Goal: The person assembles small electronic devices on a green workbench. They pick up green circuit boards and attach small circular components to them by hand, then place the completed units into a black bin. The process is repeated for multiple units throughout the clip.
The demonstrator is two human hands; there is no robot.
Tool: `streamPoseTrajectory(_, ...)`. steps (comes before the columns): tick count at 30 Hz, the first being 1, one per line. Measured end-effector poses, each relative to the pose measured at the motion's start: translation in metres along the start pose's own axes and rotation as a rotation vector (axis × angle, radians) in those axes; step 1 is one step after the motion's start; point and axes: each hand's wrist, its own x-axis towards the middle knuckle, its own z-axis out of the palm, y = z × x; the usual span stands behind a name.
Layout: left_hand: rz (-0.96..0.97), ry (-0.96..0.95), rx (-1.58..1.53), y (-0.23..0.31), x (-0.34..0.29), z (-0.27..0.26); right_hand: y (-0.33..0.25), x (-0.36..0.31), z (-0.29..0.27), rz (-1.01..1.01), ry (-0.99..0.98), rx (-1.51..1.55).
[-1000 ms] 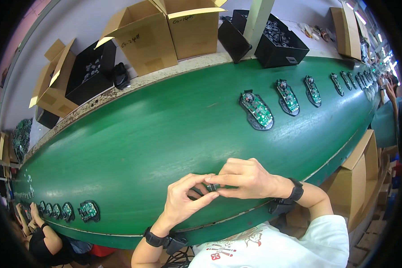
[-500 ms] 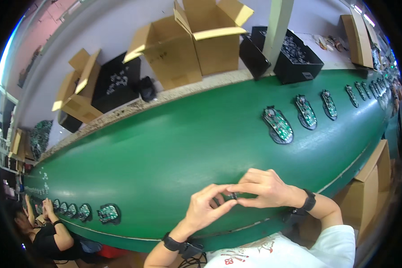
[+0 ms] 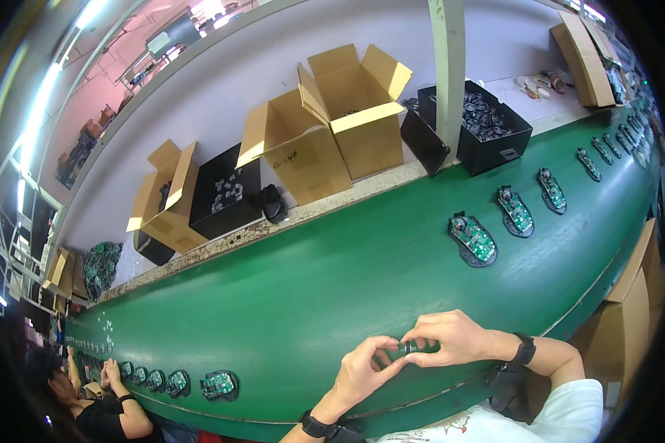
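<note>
"Two contacts to report. What is gripped?"

"I record the left hand [image 3: 362, 371] and the right hand [image 3: 451, 339] each pinching, thumb against forefinger, on one small dark part [image 3: 407, 347]. It sits between the fingertips, above the near side of the smooth green conveyor belt [image 3: 295, 310]. Fingers cover most of it; I cannot tell its full shape."

"How is the step best handled?"

"In my judgement, with light, opposed pressure: one hand steadying, the other adjusting, both low enough that a slip lands on the belt. Fingertips set further back would show me more edge."

"Surroundings, near to far?"

"To the left, well apart, a green circuit board in a black shell [image 3: 219, 385]; ahead right, a longer green-and-black board assembly [image 3: 474, 240]. Neither obstructs. Further left, a co-worker in a black top [image 3: 100, 417]. Beyond the belt, an open brown cardboard carton [image 3: 318, 170] and a pale metal post [image 3: 449, 74], which partly hides a black box of dark pieces [image 3: 495, 151]."
</note>
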Motion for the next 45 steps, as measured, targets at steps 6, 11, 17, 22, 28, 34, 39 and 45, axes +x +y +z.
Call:
streamPoseTrajectory(6, 0.296, -0.002, 0.232, 0.004, 0.006, -0.005, -0.002, 0.001, 0.001, 0.128, -0.106, 0.079)
streamPoseTrajectory(11, 0.372, 0.016, 0.328, 0.0, 0.007, -0.007, 0.001, 0.001, 0.005, 0.159, -0.119, 0.106)
streamPoseTrajectory(17, 0.345, -0.001, 0.33, -0.004, 0.006, -0.012, 0.003, 0.002, 0.01, 0.1, -0.097, 0.157)
streamPoseTrajectory(22, 0.373, -0.006, 0.362, -0.007, 0.008, -0.012, 0.006, 0.003, 0.009, 0.159, -0.145, 0.233)
streamPoseTrajectory(28, 0.44, 0.015, 0.43, -0.002, 0.011, -0.014, 0.003, 0.007, 0.007, 0.207, -0.254, 0.141)
streamPoseTrajectory(34, 0.458, 0.036, 0.461, -0.002, 0.011, -0.014, 0.001, 0.006, 0.011, 0.189, -0.274, 0.148)
streamPoseTrajectory(39, 0.423, 0.061, 0.389, -0.005, 0.011, -0.012, 0.007, 0.006, 0.014, 0.198, -0.284, 0.151)
streamPoseTrajectory(45, 0.391, 0.047, 0.419, -0.006, 0.009, -0.015, 0.001, 0.008, 0.012, 0.273, -0.239, 0.195)
